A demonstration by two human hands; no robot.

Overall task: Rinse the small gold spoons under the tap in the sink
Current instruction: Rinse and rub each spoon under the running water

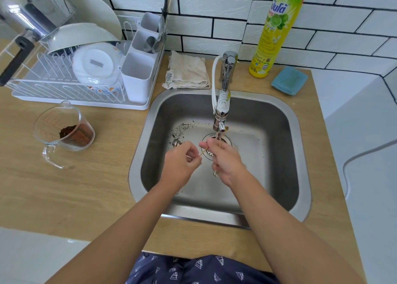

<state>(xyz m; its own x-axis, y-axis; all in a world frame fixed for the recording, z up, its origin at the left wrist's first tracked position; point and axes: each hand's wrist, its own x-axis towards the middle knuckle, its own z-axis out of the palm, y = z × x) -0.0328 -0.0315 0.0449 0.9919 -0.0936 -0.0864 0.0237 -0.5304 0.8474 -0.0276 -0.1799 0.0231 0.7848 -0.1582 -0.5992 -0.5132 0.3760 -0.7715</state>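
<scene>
left hand (pixel 180 162) pinches thin gold spoon (pixel 204 151) handle | right hand (pixel 225 159) curled round spoons under tap (pixel 221 111)

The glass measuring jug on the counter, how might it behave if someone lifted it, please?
The glass measuring jug looks rigid and breakable, so probably heavy for its size. Its handle offers a secure grip. It holds only a little brown powder, so the contents should add little weight.
</scene>
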